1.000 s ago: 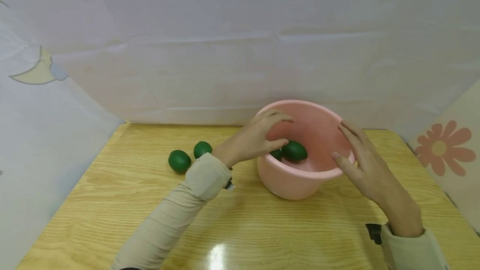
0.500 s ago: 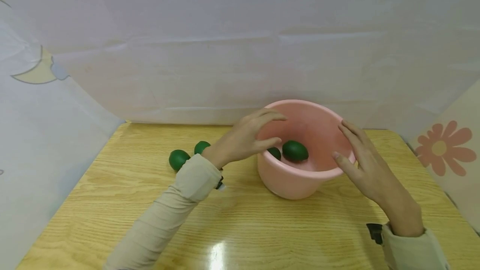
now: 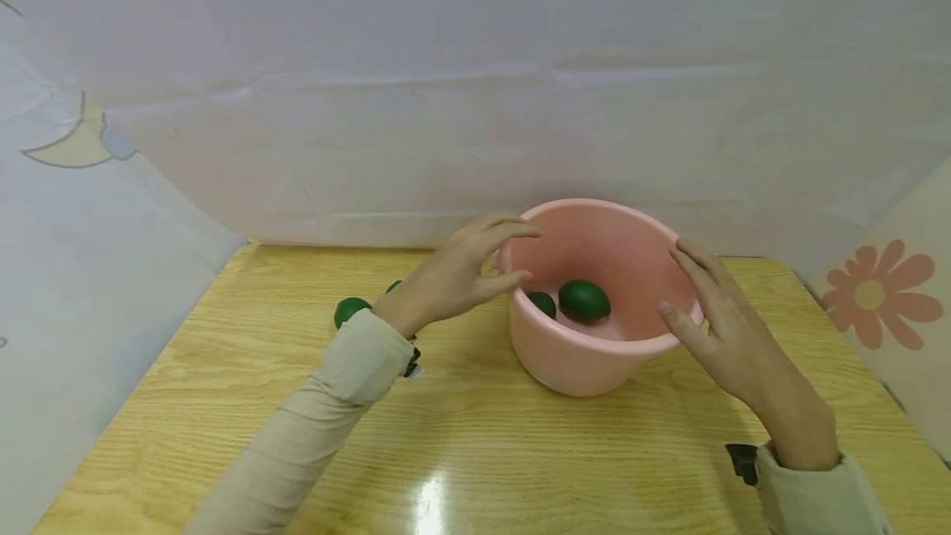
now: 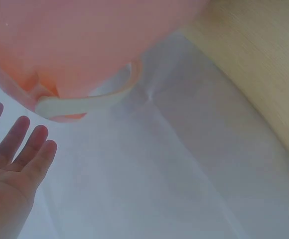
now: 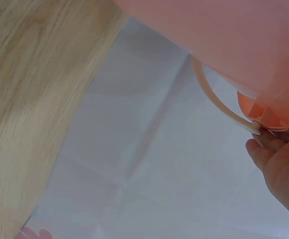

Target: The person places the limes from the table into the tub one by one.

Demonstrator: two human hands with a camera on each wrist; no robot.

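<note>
A pink bucket [image 3: 587, 367] stands on the wooden table, right of centre in the head view. My right hand [image 3: 731, 337] holds its right rim, thumb over the inner side and fingers outside; in the right wrist view the fingers are by the end of the pale handle [image 5: 219, 103]. At the left rim, my left hand [image 3: 461, 275] has its fingers spread apart and holds nothing. Inside the bucket lie a dark green oval fruit [image 3: 584, 300] and another green fruit [image 3: 542, 304]. Left of the bucket, two more sit on the table, partly hidden behind my left hand and wrist.
The wooden table [image 3: 520, 461] reaches back to a pale cloth wall [image 3: 371, 147]. Side cloths stand at left and right, the right one printed with a flower [image 3: 869, 294]. One partly hidden green fruit [image 3: 349, 312] lies left of my left wrist.
My left hand has moved left, from over the bucket's inside to its left rim, covering more of the fruits on the table. The right hand and the bucket have stayed put.
</note>
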